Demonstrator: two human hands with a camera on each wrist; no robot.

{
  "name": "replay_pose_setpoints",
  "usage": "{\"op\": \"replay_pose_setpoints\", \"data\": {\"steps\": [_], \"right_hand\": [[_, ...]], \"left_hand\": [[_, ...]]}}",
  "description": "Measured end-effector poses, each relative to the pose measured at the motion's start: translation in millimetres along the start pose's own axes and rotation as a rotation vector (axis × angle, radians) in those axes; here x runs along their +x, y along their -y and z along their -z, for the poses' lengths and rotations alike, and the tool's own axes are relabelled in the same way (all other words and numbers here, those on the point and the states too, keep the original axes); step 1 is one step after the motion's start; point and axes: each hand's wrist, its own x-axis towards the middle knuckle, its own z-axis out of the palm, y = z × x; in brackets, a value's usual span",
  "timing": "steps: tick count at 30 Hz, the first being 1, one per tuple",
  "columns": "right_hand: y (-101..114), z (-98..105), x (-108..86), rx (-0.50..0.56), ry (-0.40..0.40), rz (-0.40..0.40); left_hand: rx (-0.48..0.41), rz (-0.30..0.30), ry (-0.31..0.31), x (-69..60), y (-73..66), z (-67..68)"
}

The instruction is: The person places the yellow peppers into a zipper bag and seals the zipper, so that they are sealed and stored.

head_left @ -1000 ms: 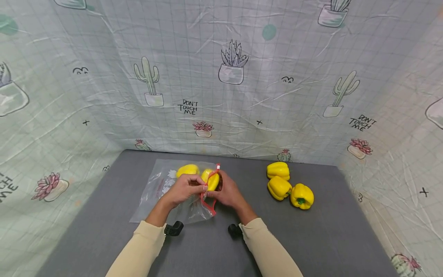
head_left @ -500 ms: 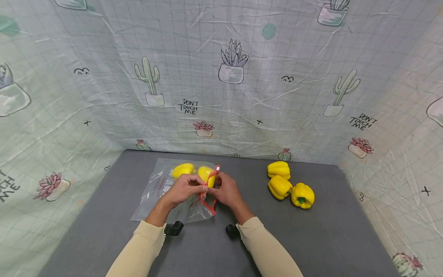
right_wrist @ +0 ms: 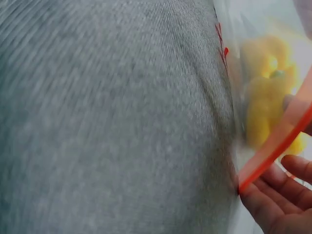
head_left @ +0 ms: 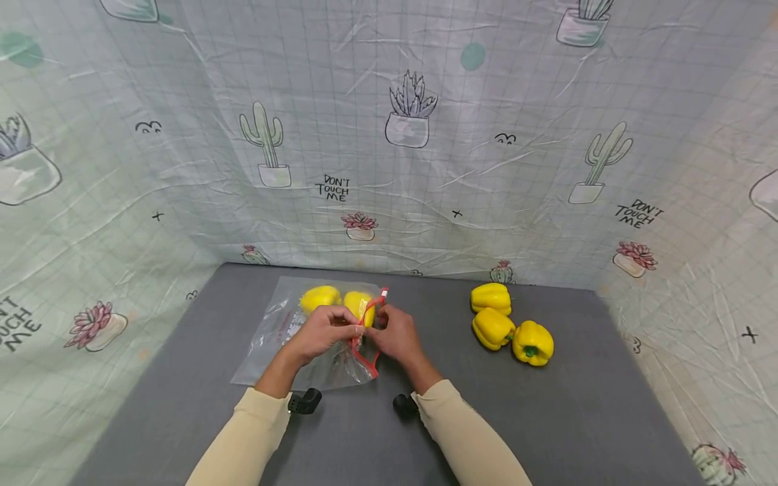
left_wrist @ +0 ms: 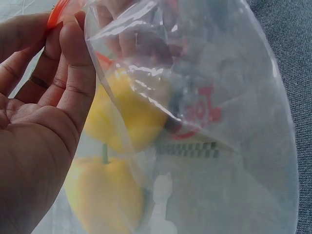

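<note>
A clear plastic zip bag (head_left: 267,344) with a red zip strip (head_left: 357,351) lies on the table, its mouth to the right. Two yellow bell peppers sit inside: one pepper (head_left: 320,298) farther in, the other (head_left: 358,305) just within the mouth. My left hand (head_left: 320,335) pinches the red rim, as the left wrist view also shows at its upper left. Fingertips nearly meeting the left ones, my right hand (head_left: 398,334) holds the rim from the other side. Fingers (right_wrist: 263,202) of the right hand touch the red strip in the right wrist view; its thumb is hidden there.
Three more yellow bell peppers stand together to the right: a back one (head_left: 491,298), a middle one (head_left: 493,329) and a front one (head_left: 533,343). A grey cloth (head_left: 577,418) covers the table. Behind it hangs a printed curtain (head_left: 462,175).
The right hand has let go of the pepper at the mouth and come to the rim. Both bagged peppers have shifted slightly left. The left hand keeps its pinch.
</note>
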Motion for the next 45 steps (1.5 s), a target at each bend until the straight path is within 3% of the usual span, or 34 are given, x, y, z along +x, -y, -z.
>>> {"op": "replay_pose_setpoints", "data": {"steps": [6, 16, 29, 38, 45], "right_hand": [[1.4, -5.3, 3.3, -0.104, -0.025, 0.039], [2.0, -4.1, 1.6, -0.064, -0.016, 0.066], [-0.6, -7.4, 3.7, -0.146, 0.004, 0.094], [-0.1, -5.3, 1.4, -0.099, 0.009, 0.047], [-5.1, -1.7, 0.1, 0.031, -0.079, 0.101]], "left_hand": [[0.018, 0.003, -0.007, -0.1, -1.0, 0.0], [0.014, 0.009, -0.010, -1.3, -0.9, -1.6], [-0.031, 0.014, -0.011, 0.1, 0.7, -2.7], [-0.041, 0.013, -0.008, 1.3, 2.8, -2.5], [-0.029, 0.010, -0.038, 2.1, 4.9, -2.3]]}}
